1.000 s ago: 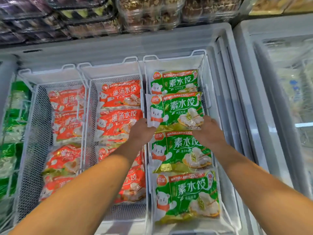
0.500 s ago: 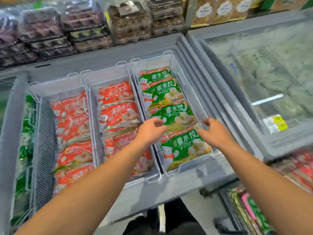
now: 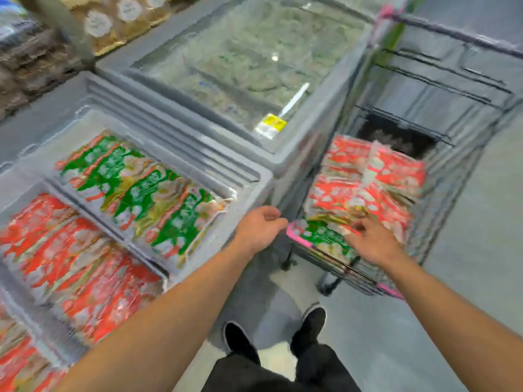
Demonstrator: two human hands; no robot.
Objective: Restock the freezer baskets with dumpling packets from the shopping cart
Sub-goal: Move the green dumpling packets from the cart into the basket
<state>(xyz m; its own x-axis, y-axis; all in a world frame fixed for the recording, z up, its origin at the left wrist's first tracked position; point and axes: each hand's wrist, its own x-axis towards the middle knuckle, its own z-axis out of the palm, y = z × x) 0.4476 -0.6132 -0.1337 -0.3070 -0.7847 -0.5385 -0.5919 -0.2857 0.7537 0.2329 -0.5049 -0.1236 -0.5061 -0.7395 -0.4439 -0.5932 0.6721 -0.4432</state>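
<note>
The view is blurred by motion. A white freezer basket (image 3: 226, 190) at left holds a row of green dumpling packets (image 3: 147, 190). Beside it, lower left, lie red dumpling packets (image 3: 85, 267) in another basket. The shopping cart (image 3: 441, 176) at right carries a heap of red packets (image 3: 365, 182) and a green packet (image 3: 319, 236) at its near end. My left hand (image 3: 259, 226) hovers empty, fingers loosely curled, between the freezer's corner and the cart. My right hand (image 3: 373, 241) reaches over the cart's near end with fingers spread just above the green packet; contact is unclear.
A second freezer with a closed glass lid (image 3: 254, 66) stands behind, between the open freezer and the cart. Shelves of boxed goods (image 3: 113, 21) run along the back. My black shoes (image 3: 311, 323) stand on the grey floor below the hands.
I turned right, away from the baskets. Both hands left the green packets in the basket and swung toward the cart, which has come fully into view.
</note>
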